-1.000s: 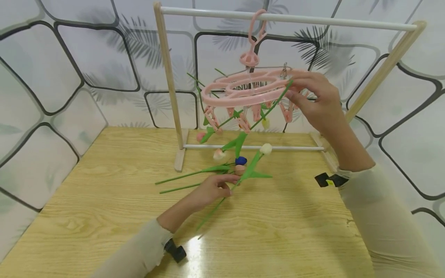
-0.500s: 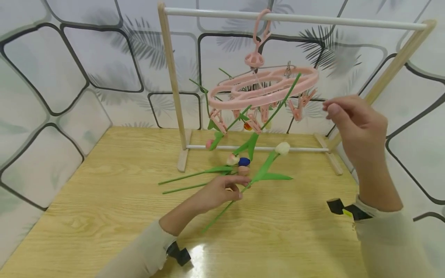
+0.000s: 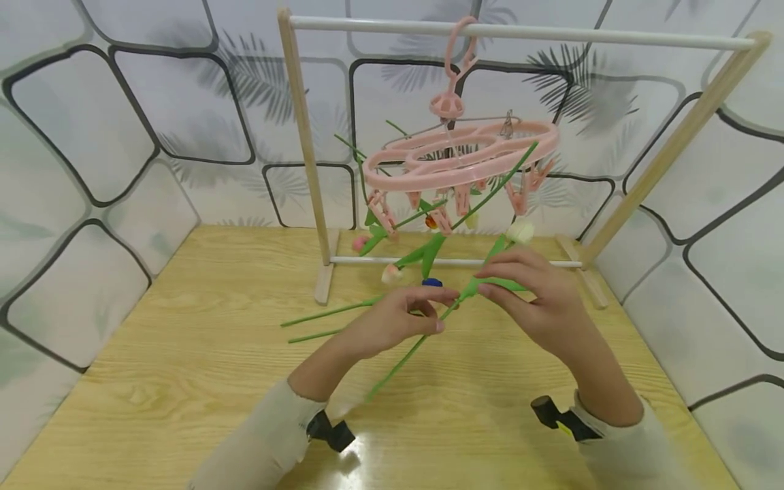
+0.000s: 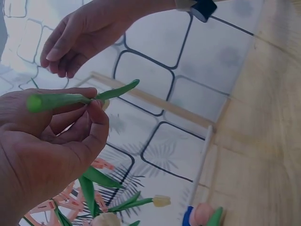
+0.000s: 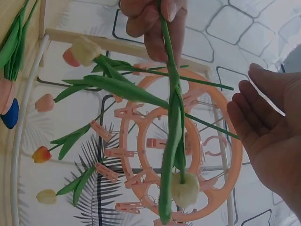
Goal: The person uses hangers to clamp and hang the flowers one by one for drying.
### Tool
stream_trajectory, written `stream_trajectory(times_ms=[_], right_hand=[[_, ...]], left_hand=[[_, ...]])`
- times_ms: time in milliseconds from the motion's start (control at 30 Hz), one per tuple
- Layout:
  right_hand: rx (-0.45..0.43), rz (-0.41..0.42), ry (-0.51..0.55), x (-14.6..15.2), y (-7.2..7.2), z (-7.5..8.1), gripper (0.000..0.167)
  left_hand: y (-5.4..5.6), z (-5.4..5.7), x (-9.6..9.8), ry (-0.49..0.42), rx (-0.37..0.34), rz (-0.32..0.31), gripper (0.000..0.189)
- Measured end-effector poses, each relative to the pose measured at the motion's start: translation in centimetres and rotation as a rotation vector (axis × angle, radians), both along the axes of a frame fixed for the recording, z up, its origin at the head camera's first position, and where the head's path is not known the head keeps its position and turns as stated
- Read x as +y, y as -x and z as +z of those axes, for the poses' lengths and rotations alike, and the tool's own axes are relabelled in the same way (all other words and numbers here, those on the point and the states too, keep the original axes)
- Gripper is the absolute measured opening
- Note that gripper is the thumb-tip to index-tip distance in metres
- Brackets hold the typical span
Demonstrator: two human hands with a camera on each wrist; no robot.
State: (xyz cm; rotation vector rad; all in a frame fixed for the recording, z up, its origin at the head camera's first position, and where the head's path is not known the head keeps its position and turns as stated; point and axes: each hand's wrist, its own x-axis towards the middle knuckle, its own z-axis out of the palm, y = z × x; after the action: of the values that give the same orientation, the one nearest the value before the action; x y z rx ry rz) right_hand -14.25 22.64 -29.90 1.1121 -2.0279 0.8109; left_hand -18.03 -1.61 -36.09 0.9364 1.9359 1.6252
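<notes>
My left hand point(image 3: 395, 320) pinches the green stem of an artificial white tulip point(image 3: 520, 231) between thumb and fingers. The bloom points away to the upper right. Beside its leaves is my right hand point(image 3: 545, 299), which overlaps them in the head view. In the right wrist view that right hand point(image 5: 270, 127) lies apart from the tulip, its fingers relaxed and holding nothing. Above hangs a pink clip hanger point(image 3: 422, 180), tilted. Its clips bear several tulips, among them a pink one point(image 3: 360, 243), a peach-white one point(image 3: 390, 273) and an orange one point(image 3: 431, 222).
A wooden rack with a white top bar point(image 3: 582, 34) carries the hanger. Behind my left hand, a blue tulip point(image 3: 431, 282) and another flower lie on the wooden table point(image 3: 184, 354), stems leftward. Patterned panels point(image 3: 202, 102) enclose the back and sides.
My right hand has let go of the hanger's right side, swung outward, then come down beside the white tulip. My left hand has shifted right and slightly up with the tulip.
</notes>
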Motion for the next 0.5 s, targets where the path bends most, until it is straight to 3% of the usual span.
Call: stream_trajectory(times_ms=[167,500], right_hand=[[0.053,0.009,0.026,-1.5,0.0,0.2,0.034],[0.001,0.021,0.064,-2.3,0.4,-0.6,0.035]], left_hand=[[0.2,1.0,-0.1,-0.017,0.016,-0.014,0.047],[0.6,1.4,-1.1,-0.058,-0.002,-0.016,0.047]])
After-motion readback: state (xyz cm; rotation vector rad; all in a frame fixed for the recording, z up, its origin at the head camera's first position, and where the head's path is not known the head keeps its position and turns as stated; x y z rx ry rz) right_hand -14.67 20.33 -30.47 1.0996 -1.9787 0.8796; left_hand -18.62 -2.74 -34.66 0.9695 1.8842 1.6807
